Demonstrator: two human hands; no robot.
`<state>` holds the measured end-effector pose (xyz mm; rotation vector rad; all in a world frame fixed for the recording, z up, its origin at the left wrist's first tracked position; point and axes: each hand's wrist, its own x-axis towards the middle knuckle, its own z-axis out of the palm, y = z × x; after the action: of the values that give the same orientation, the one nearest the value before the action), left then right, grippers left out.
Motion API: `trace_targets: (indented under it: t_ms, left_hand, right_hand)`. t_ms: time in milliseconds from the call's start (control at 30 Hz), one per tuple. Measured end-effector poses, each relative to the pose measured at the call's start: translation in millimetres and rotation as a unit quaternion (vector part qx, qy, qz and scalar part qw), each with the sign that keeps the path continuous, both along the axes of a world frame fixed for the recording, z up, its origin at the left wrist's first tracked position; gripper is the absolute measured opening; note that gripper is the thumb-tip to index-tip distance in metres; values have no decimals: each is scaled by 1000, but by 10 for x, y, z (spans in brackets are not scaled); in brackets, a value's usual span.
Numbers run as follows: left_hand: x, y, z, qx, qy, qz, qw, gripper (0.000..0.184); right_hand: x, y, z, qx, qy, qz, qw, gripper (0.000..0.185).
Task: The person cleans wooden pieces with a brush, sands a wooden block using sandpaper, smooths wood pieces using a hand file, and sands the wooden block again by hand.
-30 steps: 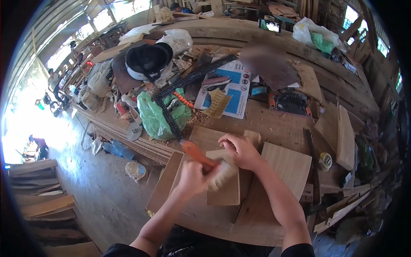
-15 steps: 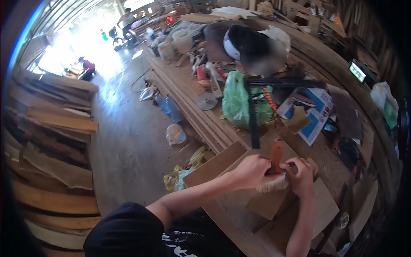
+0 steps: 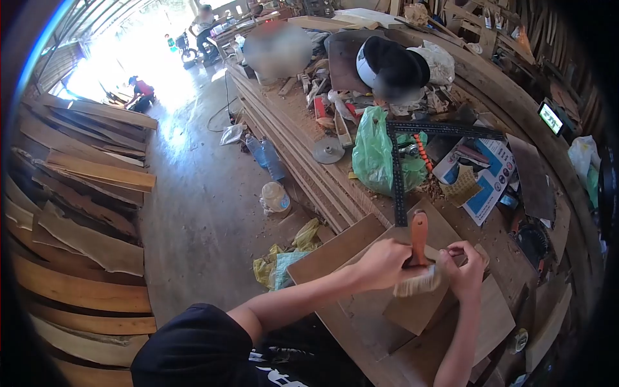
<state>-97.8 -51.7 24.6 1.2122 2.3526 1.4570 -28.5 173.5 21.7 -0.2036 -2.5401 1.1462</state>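
My left hand is closed around a paintbrush near its ferrule. The orange wooden handle points up and the pale bristles hang down, tilted over the boards. To the right of the bristles, my right hand has its thumb and fingers drawn together; whatever they pinch, if anything, is too small to make out. A small wooden block lies beneath the brush on larger flat boards.
A black carpenter's square leans by a green plastic bag. Beyond are a cap, a grey disc and long planks. Stacked boards line the left side. People are in the background.
My right hand has drawn back a little to the right from the brush, showing more of the bristles. My left hand still grips the brush. The view has shifted slightly.
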Motion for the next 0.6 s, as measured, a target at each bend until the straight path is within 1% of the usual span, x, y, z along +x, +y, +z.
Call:
trace_targets:
  t_ms: [100,200,233,333,400,467,500,600]
  left_hand:
    - [106,-16,13,-67,43,-57,995,48]
    - [302,-38,19,-144,-24,-189,971,30]
    - [333,-60,82,-139,-35,-183,973,30]
    - [197,-44,-50,-168,8,-110,979,31]
    - [109,-11,-4,-124,-30,-32,991,32]
    - [105,37,-24,-95,-12,29,995,31]
    - [162,52,115,-115,-17,12,993,29]
    - [253,40,150,-104,-52,-177,977,34]
  right_hand:
    - [-9,20,-49,-11,20,7,1000,26]
    - [0,16,-25,-1,15,5,1000,27]
    - [-4,15,-27,-12,11,4,1000,27]
    - [0,-3,-30,-23,14,5,1000,26]
    - [-4,-13,-46,-20,21,3,1000,25]
    - [17,-5,-8,-27,3,0,1000,26]
    - [73,42,-35,-28,4,-3,1000,26]
    - [-8,33,-67,-38,22,23,999,27]
